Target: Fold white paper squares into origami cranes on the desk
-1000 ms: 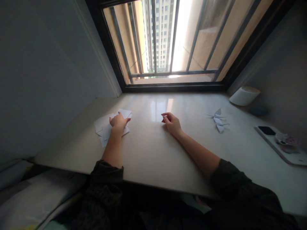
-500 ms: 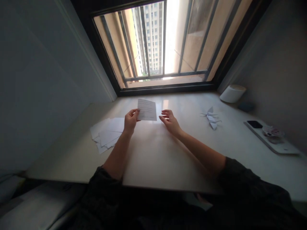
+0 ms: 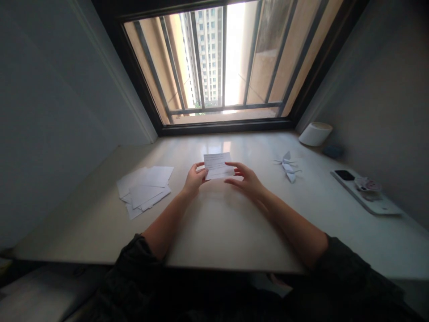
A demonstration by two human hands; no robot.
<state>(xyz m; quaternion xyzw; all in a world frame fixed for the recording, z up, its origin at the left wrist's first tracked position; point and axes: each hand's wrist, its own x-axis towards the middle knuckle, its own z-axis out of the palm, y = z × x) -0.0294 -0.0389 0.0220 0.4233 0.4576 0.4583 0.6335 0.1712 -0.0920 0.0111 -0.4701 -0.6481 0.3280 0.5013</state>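
A squarish sheet of paper (image 3: 217, 167) with printed lines is up in front of me, over the white tabletop. My left hand (image 3: 195, 178) pinches its left edge, thumb on the near face. At the right edge is my right hand (image 3: 246, 177), its fingers and thumb apart. Its index fingertip overlaps the sheet's upper right part, and the thumb is below the corner. Whether the fingertip presses on the paper is hard to see. Two folded paper cranes (image 3: 288, 167) rest on the table beyond my right hand.
Several loose white paper sheets (image 3: 147, 188) lie in an overlapping pile on the left of the table (image 3: 214, 232). On the right are a white cylindrical object (image 3: 315, 134) and a pale tray (image 3: 385, 206) bearing a dark phone-like item (image 3: 344, 175). A barred window (image 3: 224, 127) is ahead.
The printed sheet has moved down and slightly right in my left hand and tilted. My right hand has come to its right edge from a small gap away. The view has shifted slightly.
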